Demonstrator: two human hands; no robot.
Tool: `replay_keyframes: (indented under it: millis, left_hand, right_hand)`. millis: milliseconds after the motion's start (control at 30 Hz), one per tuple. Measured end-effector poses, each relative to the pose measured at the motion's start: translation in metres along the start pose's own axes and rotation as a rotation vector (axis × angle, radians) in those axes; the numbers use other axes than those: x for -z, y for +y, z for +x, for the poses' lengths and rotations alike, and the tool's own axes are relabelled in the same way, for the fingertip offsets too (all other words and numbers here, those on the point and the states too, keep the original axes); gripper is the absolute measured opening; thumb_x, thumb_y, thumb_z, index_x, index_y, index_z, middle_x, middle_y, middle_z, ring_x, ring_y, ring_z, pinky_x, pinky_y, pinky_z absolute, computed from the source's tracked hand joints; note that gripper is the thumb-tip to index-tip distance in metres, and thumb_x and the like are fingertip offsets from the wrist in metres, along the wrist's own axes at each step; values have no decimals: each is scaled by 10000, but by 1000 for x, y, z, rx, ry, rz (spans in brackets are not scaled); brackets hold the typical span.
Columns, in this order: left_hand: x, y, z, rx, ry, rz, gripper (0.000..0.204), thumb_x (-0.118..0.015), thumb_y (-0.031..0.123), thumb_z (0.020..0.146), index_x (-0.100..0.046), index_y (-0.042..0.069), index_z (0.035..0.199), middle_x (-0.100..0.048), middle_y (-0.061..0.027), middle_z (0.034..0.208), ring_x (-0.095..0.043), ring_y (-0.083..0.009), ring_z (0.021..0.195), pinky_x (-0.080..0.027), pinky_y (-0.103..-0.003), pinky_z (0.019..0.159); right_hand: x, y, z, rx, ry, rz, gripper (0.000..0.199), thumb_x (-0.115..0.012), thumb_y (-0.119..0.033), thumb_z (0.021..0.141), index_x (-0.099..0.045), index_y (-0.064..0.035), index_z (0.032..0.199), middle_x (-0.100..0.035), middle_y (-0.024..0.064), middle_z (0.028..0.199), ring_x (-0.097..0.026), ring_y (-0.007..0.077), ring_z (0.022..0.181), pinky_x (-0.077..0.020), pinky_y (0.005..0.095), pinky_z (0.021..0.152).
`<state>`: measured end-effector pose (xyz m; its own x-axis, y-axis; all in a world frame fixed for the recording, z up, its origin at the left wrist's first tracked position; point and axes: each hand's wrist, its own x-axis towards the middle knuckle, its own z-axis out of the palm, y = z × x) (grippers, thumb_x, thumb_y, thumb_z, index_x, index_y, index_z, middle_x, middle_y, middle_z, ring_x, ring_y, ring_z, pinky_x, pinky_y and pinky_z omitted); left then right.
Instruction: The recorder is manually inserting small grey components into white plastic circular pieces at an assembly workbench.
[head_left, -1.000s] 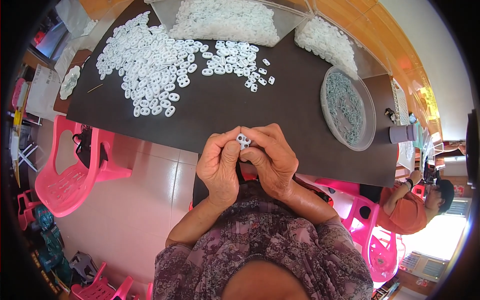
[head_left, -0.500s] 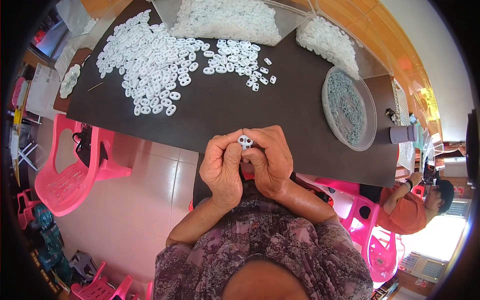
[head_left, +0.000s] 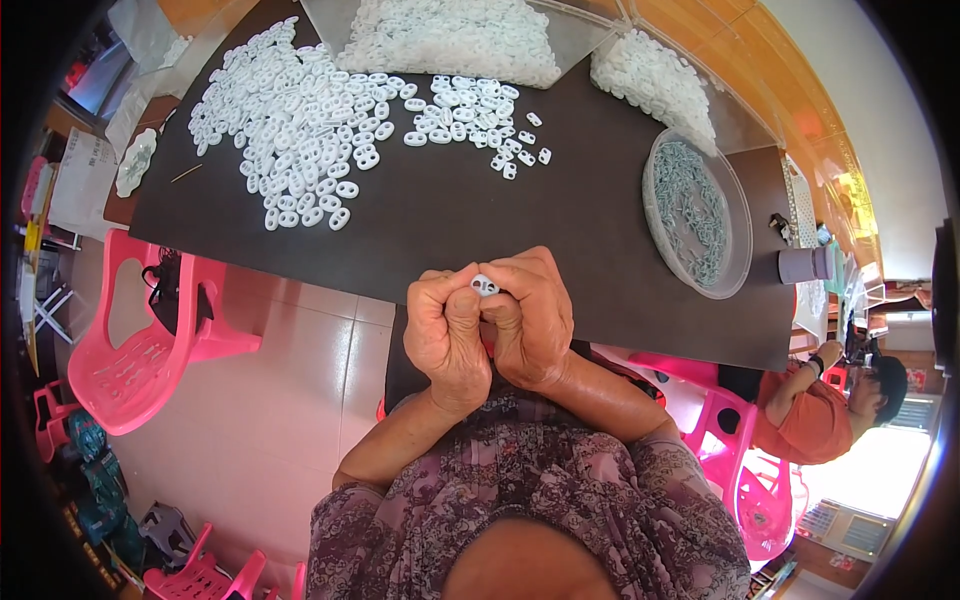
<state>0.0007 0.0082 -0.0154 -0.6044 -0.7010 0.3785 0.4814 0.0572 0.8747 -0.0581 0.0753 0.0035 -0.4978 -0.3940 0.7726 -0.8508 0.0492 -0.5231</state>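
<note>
Just off the table's near edge, my left hand (head_left: 445, 345) and my right hand (head_left: 535, 320) are closed together. Thumbs and fingertips of both pinch a small white plastic piece (head_left: 485, 286) with two holes. Its lower part is hidden by the thumbs, so I cannot tell whether it is one part or two fitted together. Beyond my hands lies a large heap of white two-holed oval pieces (head_left: 300, 130) at the left. A smaller heap of white pieces (head_left: 465, 112) sits right of it, with several little ones scattered at its near side.
A round clear tub (head_left: 742, 270) of thin grey-green parts stands on the dark table (head_left: 560, 215) at the right. Bags of white pieces (head_left: 450, 45) lie along the back. A grey cup (head_left: 798, 266) stands far right. Pink chairs (head_left: 130, 370) flank me; a person in orange (head_left: 810, 420) sits at right.
My right hand has shifted slightly left and tilted with the thumb closer in. Less of the white piece shows between my fingers. Both hands still pinch it.
</note>
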Motion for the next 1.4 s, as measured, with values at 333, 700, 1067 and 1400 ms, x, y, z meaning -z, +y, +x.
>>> replay_keyframes:
  millis: [333, 700, 1067, 1400]
  left_hand:
    - [5, -1, -2, 36, -22, -45, 166, -501, 144, 933, -527, -13, 981, -512, -23, 800, -458, -69, 689, -395, -196, 605]
    - [2, -5, -2, 19, 21, 34, 150, -490, 135, 937, -521, -12, 942, -508, -31, 788, -451, -75, 687, -394, -203, 616]
    - [15, 14, 16, 237, -171, 82, 211, -466, 53, 926, -548, -28, 1103, -579, -53, 858, -518, -90, 706, -435, -210, 646]
    - [39, -6, 89, 26, -193, 573, 150, -578, 7, 821, -606, 3, 969, -544, -70, 747, -538, -143, 659, -434, -268, 614]
  right_hand:
    - [-4, -4, -5, -53, 22, 14, 202, -617, -34, 792, -549, 27, 972, -578, 133, 828, -531, 255, 684, -445, 330, 586]
    - [-5, 7, -5, 45, -25, -25, 184, -580, -76, 846, -543, 23, 997, -573, 118, 824, -519, 232, 655, -437, 324, 580]
    - [30, 7, 18, -32, -153, -50, 208, -661, 20, 706, -618, 4, 909, -624, 123, 819, -566, 260, 666, -446, 344, 586]
    - [148, 48, 118, -317, 145, -171, 157, -594, -2, 824, -622, 14, 978, -615, 20, 872, -561, 82, 807, -449, 217, 737]
